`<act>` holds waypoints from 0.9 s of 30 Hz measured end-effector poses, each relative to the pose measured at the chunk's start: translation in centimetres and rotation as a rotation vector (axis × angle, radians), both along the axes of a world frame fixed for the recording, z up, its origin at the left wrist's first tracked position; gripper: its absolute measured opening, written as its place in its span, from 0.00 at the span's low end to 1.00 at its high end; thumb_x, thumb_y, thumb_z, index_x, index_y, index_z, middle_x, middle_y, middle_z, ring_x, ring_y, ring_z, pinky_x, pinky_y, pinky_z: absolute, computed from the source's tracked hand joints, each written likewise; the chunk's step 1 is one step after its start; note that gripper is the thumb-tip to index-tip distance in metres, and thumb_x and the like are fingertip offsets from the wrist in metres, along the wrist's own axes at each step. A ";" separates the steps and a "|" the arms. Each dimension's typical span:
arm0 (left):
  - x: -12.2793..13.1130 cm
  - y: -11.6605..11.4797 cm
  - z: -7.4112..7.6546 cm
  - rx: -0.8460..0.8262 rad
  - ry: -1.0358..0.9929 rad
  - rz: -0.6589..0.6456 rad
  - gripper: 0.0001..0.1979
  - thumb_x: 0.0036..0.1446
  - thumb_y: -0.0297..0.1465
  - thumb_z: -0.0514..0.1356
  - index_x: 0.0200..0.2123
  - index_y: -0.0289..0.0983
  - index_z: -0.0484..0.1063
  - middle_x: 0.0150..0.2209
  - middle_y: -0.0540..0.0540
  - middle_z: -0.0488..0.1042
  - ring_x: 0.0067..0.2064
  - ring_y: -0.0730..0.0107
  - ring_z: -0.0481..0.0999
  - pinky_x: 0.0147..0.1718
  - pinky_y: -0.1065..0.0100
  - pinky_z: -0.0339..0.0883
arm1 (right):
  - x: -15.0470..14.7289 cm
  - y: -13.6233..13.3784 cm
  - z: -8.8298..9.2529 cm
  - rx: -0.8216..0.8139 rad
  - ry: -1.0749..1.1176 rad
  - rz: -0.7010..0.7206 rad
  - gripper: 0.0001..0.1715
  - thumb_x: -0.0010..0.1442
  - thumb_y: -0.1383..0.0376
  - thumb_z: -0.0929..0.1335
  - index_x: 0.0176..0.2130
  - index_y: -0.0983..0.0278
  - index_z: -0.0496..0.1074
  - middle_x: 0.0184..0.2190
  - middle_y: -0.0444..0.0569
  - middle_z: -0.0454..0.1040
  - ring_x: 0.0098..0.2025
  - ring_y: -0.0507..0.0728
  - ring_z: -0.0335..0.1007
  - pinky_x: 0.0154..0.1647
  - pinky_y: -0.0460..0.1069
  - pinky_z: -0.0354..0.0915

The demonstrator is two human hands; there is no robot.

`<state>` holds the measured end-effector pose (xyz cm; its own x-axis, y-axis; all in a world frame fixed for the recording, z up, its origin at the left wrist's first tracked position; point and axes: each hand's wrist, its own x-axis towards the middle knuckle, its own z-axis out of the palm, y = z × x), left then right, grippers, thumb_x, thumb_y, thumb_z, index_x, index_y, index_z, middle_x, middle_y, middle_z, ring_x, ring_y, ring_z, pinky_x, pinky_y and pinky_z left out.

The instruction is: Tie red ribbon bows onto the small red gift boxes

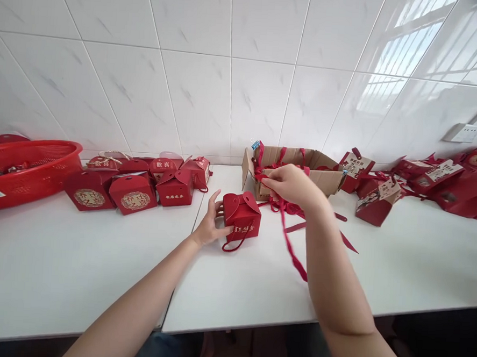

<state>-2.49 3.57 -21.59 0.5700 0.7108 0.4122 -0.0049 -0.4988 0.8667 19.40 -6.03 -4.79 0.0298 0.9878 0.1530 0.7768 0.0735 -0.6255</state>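
White is what I see first through the head camera: a white table (239, 291), its near edge running across the bottom of my view. Nearest on it, a red ribbon (293, 257) trails down beside the right forearm.

A little farther, the small red box (242, 214) stands upright near the middle, its top flaps folded in and a cord handle (232, 250) drooping over its front. The left hand (210, 223) has its left side in a loose hold, thumb against the front, fingers spread behind.

Beyond it to the right, the right hand (290, 184) reaches to the near left corner of a cardboard carton (327, 179). Its fingers look pinched together on red ribbon there; whether that is the trailing piece, I cannot tell. More ribbons hang over the carton's far wall.

I judge the step in hand to be picking out one ribbon while the box is steadied. The next move, I think, calls for easing that length free without dragging its neighbours, with the left hold kept light so the card doesn't crease.

Farther left, I see a row of red boxes (134, 193) and a red basket (31, 190); farther right, more boxes (376, 206). Pale wall tiles (194, 106) close the far side.
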 end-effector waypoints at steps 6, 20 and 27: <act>-0.1 0.2 0.0 -0.019 -0.005 -0.025 0.49 0.47 0.38 0.65 0.63 0.48 0.35 0.54 0.40 0.59 0.53 0.58 0.66 0.51 0.54 0.61 | 0.5 5.2 -2.5 -0.257 -0.123 0.084 0.23 0.58 0.57 0.63 0.18 0.63 0.52 0.16 0.40 0.52 0.17 0.47 0.45 0.18 0.46 0.46; -0.1 0.1 0.0 -0.019 0.017 -0.043 0.50 0.46 0.38 0.65 0.64 0.46 0.36 0.56 0.38 0.58 0.56 0.53 0.64 0.53 0.51 0.58 | -0.1 5.2 -2.8 -0.335 -0.076 0.160 0.22 0.57 0.56 0.63 0.21 0.62 0.50 0.19 0.41 0.51 0.18 0.47 0.46 0.18 0.46 0.46; 0.0 0.0 0.1 0.022 0.018 -0.068 0.49 0.46 0.39 0.65 0.64 0.46 0.36 0.56 0.39 0.59 0.55 0.54 0.65 0.53 0.51 0.58 | -0.7 4.9 -2.7 -0.381 -0.162 0.178 0.19 0.58 0.56 0.63 0.22 0.63 0.57 0.22 0.44 0.61 0.20 0.49 0.57 0.19 0.46 0.51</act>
<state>-2.50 3.61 -21.51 0.6240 0.6613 0.4162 -0.0235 -0.5165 0.8559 18.74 -1.17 -7.48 -0.1399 0.9621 -0.2342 0.8632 0.0026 -0.5049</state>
